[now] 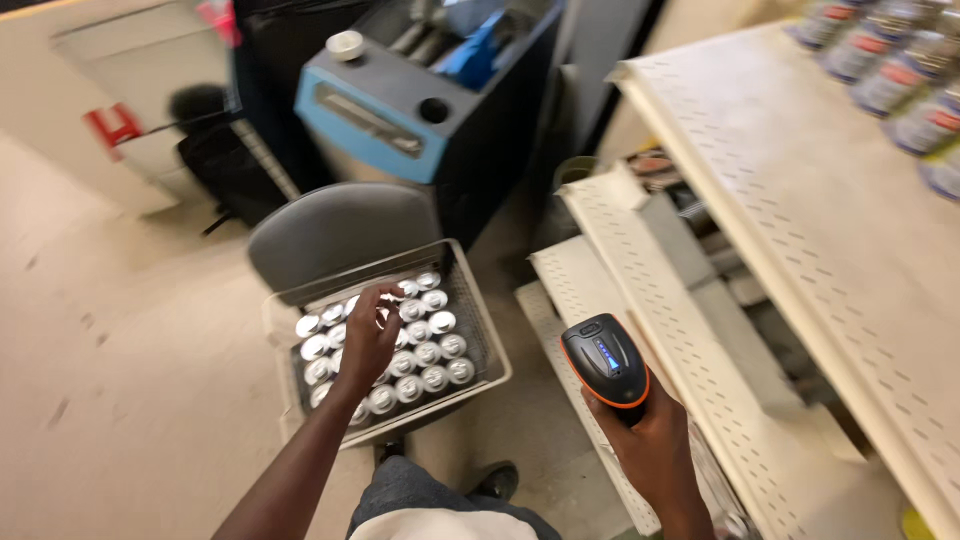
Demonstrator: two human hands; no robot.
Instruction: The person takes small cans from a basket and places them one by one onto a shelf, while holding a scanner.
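Shop floor, crate [478, 330] of cans [430, 352]: left hand [368, 335] open, fingers spread over cans; right hand [650, 440] beside crate grips scanner [603, 358]. Picking step; next needs closing on one can.

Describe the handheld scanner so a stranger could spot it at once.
Start at the cream perforated shelving on the right and drop to its lowest shelves. Just in front, the right hand holds up the scanner. It is the only black device with an orange rim and blue lights, unlike the silver cans in the crate.
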